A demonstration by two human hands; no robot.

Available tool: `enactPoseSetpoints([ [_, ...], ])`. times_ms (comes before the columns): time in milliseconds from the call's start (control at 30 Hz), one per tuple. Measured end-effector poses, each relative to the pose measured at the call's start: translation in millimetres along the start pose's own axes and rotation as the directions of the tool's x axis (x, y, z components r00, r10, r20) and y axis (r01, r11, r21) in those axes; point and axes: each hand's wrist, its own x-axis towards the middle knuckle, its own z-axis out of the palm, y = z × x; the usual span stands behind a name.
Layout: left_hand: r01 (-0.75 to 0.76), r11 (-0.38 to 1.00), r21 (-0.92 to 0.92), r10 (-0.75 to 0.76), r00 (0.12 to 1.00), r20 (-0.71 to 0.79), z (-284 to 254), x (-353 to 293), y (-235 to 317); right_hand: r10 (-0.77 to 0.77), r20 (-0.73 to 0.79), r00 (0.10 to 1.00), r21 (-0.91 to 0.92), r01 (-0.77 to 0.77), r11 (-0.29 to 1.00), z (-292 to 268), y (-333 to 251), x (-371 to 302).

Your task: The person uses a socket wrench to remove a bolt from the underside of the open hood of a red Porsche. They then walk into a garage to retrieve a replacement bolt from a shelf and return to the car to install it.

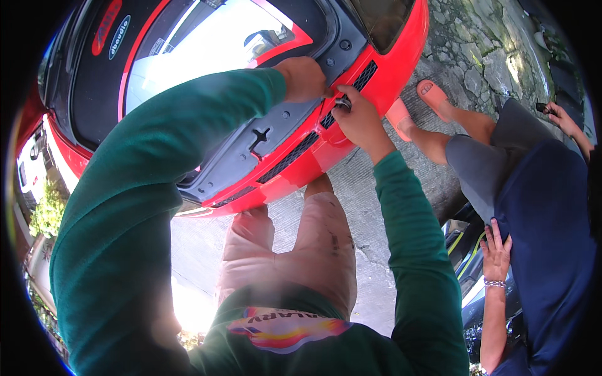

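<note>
I lean over the red car (395,70), at an open bay with a grey-black trim panel (238,150) along its edge. My left hand (305,79) is curled closed at the inner edge of the red panel; whatever its fingers hold is hidden. My right hand (365,125) pinches a small dark, shiny metal piece (343,103) between thumb and fingers, just above the black mesh insert (364,76). The two hands nearly meet there. A cross-shaped opening (259,141) shows in the trim panel, to the left of my right hand.
At the right stands another person (545,207) in a navy shirt, grey shorts and orange slippers (433,92), with a small black object (542,107) in one hand. Behind my reach, a bright glass pane (200,53) is framed in black and red. Rough stone paving (476,56) lies beyond.
</note>
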Motion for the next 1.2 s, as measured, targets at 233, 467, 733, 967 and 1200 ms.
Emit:
enactPoseSetpoints([
  [233,0.094,0.929,-0.359,-0.21,0.931,-0.298,46.6,-66.5,20.0,0.119,-0.038,0.992,0.345,-0.099,0.933,40.0,4.5,-83.8],
  [467,0.299,0.36,-0.884,-0.608,0.793,0.02,167.0,-244.1,134.5,0.209,0.264,0.942,0.073,-0.236,0.969,126.4,29.0,-179.1],
  [733,0.638,0.036,-0.769,-0.347,0.73,0.589,360.1,-429.3,345.4,0.3,0.541,0.786,-0.457,-0.025,0.889,244.8,-32.4,-258.7],
  [967,0.566,-0.217,-0.795,-0.379,0.702,0.603,433.6,-520.0,444.7,0.007,0.65,0.76,-0.461,0.387,0.799,374.0,-84.4,-328.3],
  [1200,0.389,-0.328,-0.861,-0.55,0.663,0.508,465.6,-588.2,436.0,0.252,0.636,0.73,-0.637,0.311,0.705,499.9,-138.3,-320.4],
])
